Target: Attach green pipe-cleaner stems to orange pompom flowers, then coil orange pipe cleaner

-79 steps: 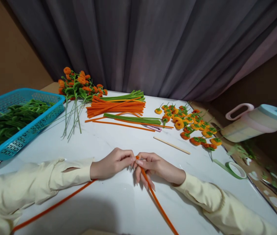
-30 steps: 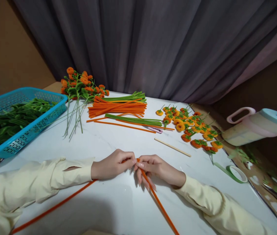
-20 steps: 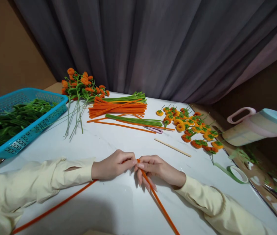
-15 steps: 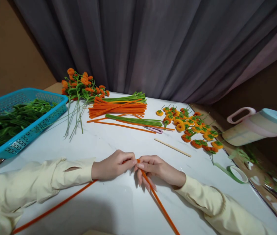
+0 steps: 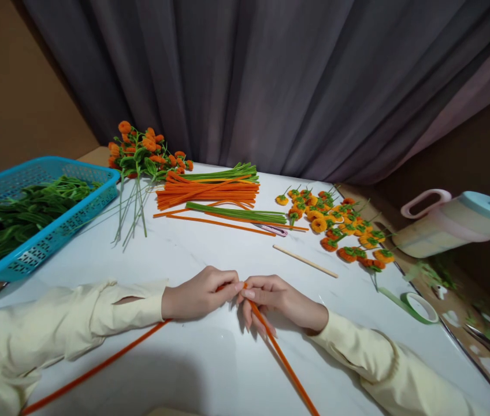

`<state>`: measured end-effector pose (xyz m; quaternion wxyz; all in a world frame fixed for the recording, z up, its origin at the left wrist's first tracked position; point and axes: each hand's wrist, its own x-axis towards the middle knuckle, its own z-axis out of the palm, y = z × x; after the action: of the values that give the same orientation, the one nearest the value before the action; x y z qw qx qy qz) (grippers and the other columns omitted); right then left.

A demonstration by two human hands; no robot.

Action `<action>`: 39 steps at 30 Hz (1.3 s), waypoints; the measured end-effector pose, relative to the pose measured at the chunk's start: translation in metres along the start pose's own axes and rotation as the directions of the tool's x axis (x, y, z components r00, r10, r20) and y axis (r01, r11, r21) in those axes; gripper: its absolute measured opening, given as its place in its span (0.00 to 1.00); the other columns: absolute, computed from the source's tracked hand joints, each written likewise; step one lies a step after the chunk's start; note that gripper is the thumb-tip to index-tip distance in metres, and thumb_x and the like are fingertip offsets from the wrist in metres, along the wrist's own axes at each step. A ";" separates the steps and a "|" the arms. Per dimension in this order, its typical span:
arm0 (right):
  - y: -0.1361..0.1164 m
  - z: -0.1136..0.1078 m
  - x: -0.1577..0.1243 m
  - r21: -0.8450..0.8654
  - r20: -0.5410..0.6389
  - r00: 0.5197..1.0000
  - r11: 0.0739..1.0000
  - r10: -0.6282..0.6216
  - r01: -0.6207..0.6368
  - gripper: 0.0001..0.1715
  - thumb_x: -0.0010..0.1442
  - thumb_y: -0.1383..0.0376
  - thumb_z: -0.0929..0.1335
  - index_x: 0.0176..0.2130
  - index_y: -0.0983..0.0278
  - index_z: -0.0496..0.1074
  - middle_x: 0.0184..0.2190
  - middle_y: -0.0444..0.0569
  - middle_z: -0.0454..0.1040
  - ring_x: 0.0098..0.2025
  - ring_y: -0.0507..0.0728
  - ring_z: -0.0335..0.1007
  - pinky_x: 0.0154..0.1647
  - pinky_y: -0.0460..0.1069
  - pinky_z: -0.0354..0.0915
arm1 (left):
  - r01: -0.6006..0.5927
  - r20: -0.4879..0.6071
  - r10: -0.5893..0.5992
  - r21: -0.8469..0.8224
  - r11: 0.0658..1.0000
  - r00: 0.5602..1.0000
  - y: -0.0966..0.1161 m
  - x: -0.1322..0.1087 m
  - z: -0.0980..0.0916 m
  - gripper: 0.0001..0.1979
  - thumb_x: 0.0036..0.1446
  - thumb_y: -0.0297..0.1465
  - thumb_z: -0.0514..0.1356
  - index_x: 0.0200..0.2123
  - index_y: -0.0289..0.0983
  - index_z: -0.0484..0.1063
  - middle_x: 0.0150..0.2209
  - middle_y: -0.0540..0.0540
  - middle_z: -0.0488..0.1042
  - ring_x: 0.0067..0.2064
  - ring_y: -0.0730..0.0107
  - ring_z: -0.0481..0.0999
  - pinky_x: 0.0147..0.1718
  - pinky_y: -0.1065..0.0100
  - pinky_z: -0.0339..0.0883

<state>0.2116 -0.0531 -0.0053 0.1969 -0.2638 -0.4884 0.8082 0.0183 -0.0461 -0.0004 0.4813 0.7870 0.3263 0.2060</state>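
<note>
Between my two hands, low over the white tabletop, runs an orange pipe cleaner (image 5: 287,366). My left hand (image 5: 201,293) is closed, pinching it with thumb and forefinger; one length passes under the left wrist toward the lower left. My right hand (image 5: 277,297) pinches it close beside the left fingertips, the other fingers loosely curled below. From there a length slants down to the bottom edge. The fingers hide the part gripped between them. A thin wooden stick (image 5: 305,261) lies beyond my right hand.
At left stands a blue basket (image 5: 60,236) of green leaves. Orange pipe cleaners (image 5: 210,191) and green ones (image 5: 236,213) lie at the back, near orange flowers (image 5: 149,144). On the right are small yellow-orange flower heads (image 5: 318,224), green tape (image 5: 420,308) and a tumbler (image 5: 440,225).
Almost nothing differs. Both hands keep their pinch on the orange pipe cleaner, with only a very slight shift of the fingers.
</note>
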 end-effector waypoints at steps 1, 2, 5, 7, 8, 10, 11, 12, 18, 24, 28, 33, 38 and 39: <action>0.000 0.000 0.000 0.003 -0.001 1.000 1.000 -0.002 0.002 0.13 0.61 0.61 0.64 0.34 0.70 0.67 0.22 0.49 0.74 0.14 0.48 0.66 0.10 0.39 0.57 | -0.005 -0.001 0.005 0.002 1.000 1.000 0.000 0.000 0.000 0.14 0.60 0.32 0.48 0.24 0.35 0.64 0.21 0.54 0.64 0.23 0.79 0.61 0.25 0.76 0.55; 0.000 0.000 0.000 0.006 0.000 1.000 1.000 -0.004 0.004 0.13 0.61 0.61 0.63 0.34 0.70 0.67 0.22 0.49 0.74 0.14 0.48 0.66 0.10 0.39 0.57 | -0.009 -0.001 0.009 0.004 1.000 1.000 0.000 0.000 0.000 0.14 0.60 0.32 0.48 0.24 0.35 0.64 0.21 0.54 0.64 0.23 0.79 0.61 0.25 0.76 0.55; 0.001 -0.001 0.000 0.011 0.000 1.000 1.000 -0.005 0.005 0.12 0.62 0.62 0.63 0.34 0.70 0.67 0.22 0.49 0.74 0.14 0.48 0.66 0.10 0.39 0.58 | -0.015 0.006 0.015 0.004 1.000 1.000 0.000 0.000 0.000 0.13 0.61 0.32 0.47 0.25 0.35 0.63 0.22 0.53 0.65 0.24 0.78 0.62 0.26 0.75 0.56; 0.001 -0.002 0.000 0.011 0.002 1.000 1.000 -0.005 0.005 0.12 0.62 0.62 0.63 0.34 0.70 0.67 0.22 0.50 0.74 0.14 0.49 0.67 0.10 0.39 0.58 | -0.020 0.015 0.020 -0.004 1.000 1.000 -0.001 -0.001 0.000 0.13 0.61 0.32 0.47 0.26 0.35 0.63 0.22 0.53 0.65 0.25 0.78 0.63 0.26 0.75 0.57; 0.001 -0.002 0.000 0.012 0.002 1.000 1.000 -0.007 0.007 0.12 0.62 0.62 0.63 0.34 0.70 0.67 0.23 0.50 0.74 0.15 0.49 0.67 0.10 0.39 0.58 | -0.025 0.020 0.025 -0.008 1.000 0.999 -0.001 -0.001 0.000 0.13 0.61 0.32 0.47 0.26 0.35 0.63 0.23 0.53 0.65 0.25 0.78 0.63 0.27 0.75 0.57; 0.001 -0.003 0.000 0.013 0.003 1.000 1.000 -0.007 0.007 0.12 0.62 0.62 0.63 0.34 0.70 0.67 0.23 0.50 0.75 0.15 0.49 0.67 0.10 0.40 0.58 | -0.034 0.024 0.034 -0.011 0.999 0.999 -0.001 -0.001 -0.001 0.13 0.61 0.32 0.46 0.26 0.35 0.63 0.23 0.53 0.65 0.25 0.78 0.63 0.27 0.75 0.56; 0.001 -0.003 0.000 0.013 0.003 1.000 1.000 -0.007 0.007 0.12 0.62 0.62 0.64 0.34 0.70 0.67 0.23 0.50 0.75 0.15 0.49 0.67 0.10 0.40 0.58 | -0.038 0.023 0.038 -0.008 0.999 0.999 -0.001 -0.001 -0.001 0.13 0.62 0.31 0.46 0.26 0.35 0.63 0.23 0.53 0.65 0.25 0.78 0.63 0.27 0.75 0.56; 0.001 -0.002 0.000 0.012 0.002 1.000 1.000 -0.009 0.009 0.12 0.62 0.61 0.64 0.34 0.70 0.67 0.23 0.50 0.75 0.15 0.49 0.67 0.10 0.40 0.57 | -0.040 0.021 0.040 -0.004 0.999 0.999 -0.001 -0.001 -0.001 0.13 0.62 0.31 0.46 0.26 0.35 0.63 0.23 0.53 0.65 0.25 0.78 0.63 0.27 0.75 0.56; 0.002 -0.002 0.000 0.009 -0.003 1.000 1.000 -0.021 0.021 0.13 0.61 0.61 0.64 0.34 0.69 0.66 0.23 0.49 0.74 0.15 0.49 0.67 0.10 0.39 0.57 | -0.068 0.011 0.067 0.035 0.997 0.998 -0.003 -0.001 0.000 0.13 0.62 0.31 0.46 0.26 0.35 0.62 0.22 0.53 0.65 0.24 0.79 0.63 0.26 0.76 0.56; 0.007 0.001 0.000 -0.094 -0.078 0.995 0.994 -0.068 0.061 0.15 0.61 0.57 0.64 0.31 0.68 0.65 0.22 0.48 0.73 0.15 0.47 0.65 0.12 0.39 0.57 | -0.114 0.001 0.115 0.105 0.988 0.993 -0.004 -0.001 0.001 0.13 0.62 0.29 0.46 0.25 0.36 0.60 0.21 0.54 0.62 0.23 0.79 0.60 0.25 0.76 0.55; 0.009 0.003 -0.001 -0.221 -0.125 0.986 0.972 -0.107 0.078 0.18 0.62 0.55 0.62 0.31 0.68 0.65 0.22 0.47 0.72 0.15 0.46 0.63 0.12 0.40 0.55 | -0.125 -0.008 0.128 0.138 0.982 0.992 -0.004 -0.001 0.001 0.12 0.62 0.28 0.46 0.25 0.36 0.59 0.20 0.55 0.60 0.22 0.79 0.59 0.24 0.76 0.53; 0.005 0.006 -0.005 -0.465 -0.139 0.977 0.882 -0.161 0.079 0.22 0.64 0.53 0.58 0.30 0.67 0.66 0.21 0.45 0.70 0.15 0.46 0.58 0.16 0.42 0.55 | -0.139 -0.010 0.142 0.164 0.977 0.990 -0.002 -0.001 0.002 0.12 0.61 0.28 0.46 0.24 0.37 0.57 0.19 0.56 0.56 0.21 0.79 0.57 0.23 0.75 0.51; 0.001 0.013 -0.007 -0.756 -0.154 0.954 0.652 -0.256 0.053 0.20 0.67 0.58 0.55 0.28 0.64 0.61 0.21 0.43 0.66 0.23 0.49 0.60 0.28 0.45 0.58 | -0.141 0.003 0.143 0.166 0.976 0.990 -0.002 -0.002 0.002 0.13 0.61 0.28 0.46 0.23 0.37 0.54 0.19 0.56 0.54 0.21 0.79 0.55 0.23 0.74 0.49; 0.002 0.015 -0.008 -0.796 -0.166 0.947 0.604 -0.275 0.036 0.19 0.66 0.59 0.54 0.28 0.63 0.59 0.20 0.41 0.63 0.23 0.49 0.58 0.28 0.45 0.57 | -0.142 0.003 0.144 0.168 0.976 0.990 -0.002 -0.002 0.002 0.13 0.61 0.28 0.46 0.23 0.37 0.53 0.19 0.56 0.53 0.21 0.79 0.54 0.23 0.74 0.49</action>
<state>0.2084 -0.0686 0.0005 0.1971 -0.3870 -0.7811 0.4486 0.0175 -0.0479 -0.0030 0.3958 0.8451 0.2873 0.2156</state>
